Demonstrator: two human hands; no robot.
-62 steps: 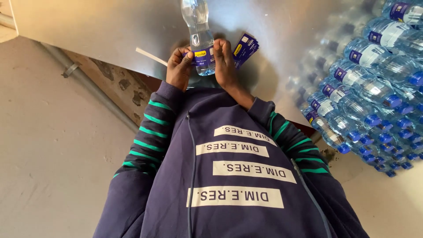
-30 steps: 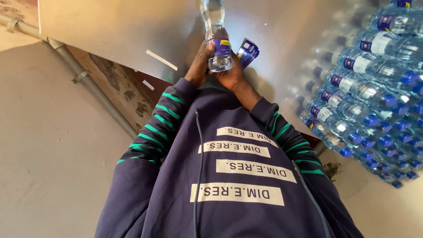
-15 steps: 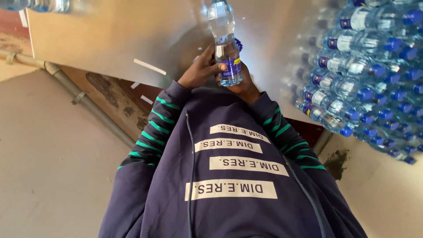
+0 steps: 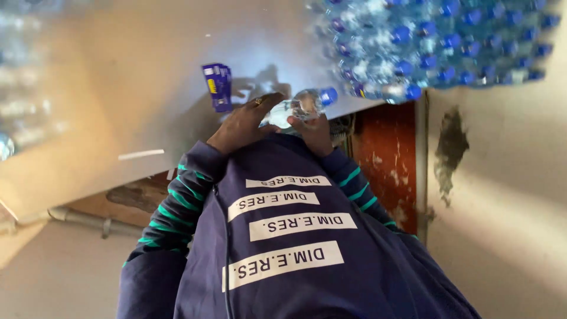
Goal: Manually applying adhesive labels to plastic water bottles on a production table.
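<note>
Both my hands hold a clear water bottle (image 4: pixel 298 106) with a blue cap, just in front of my chest. It lies on its side with the cap pointing right, towards the stacked bottles (image 4: pixel 413 41). My left hand (image 4: pixel 242 127) lies over the bottle's base end, and my right hand (image 4: pixel 313 133) grips it from below near the middle. A small bundle of purple labels (image 4: pixel 218 85) sits on the shiny metal table (image 4: pixel 118 88), just left of my left hand.
A big stack of blue-capped water bottles fills the upper right. More bottles (image 4: pixel 23 88) blur at the far left. A white strip (image 4: pixel 140 155) lies near the table's edge. A red panel (image 4: pixel 384 159) and a stained wall (image 4: pixel 502 177) stand to the right.
The bottle has gone from standing upright to lying sideways, cap towards the stack. My view has swung, so the labels now sit to the left and the stack at the top right.
</note>
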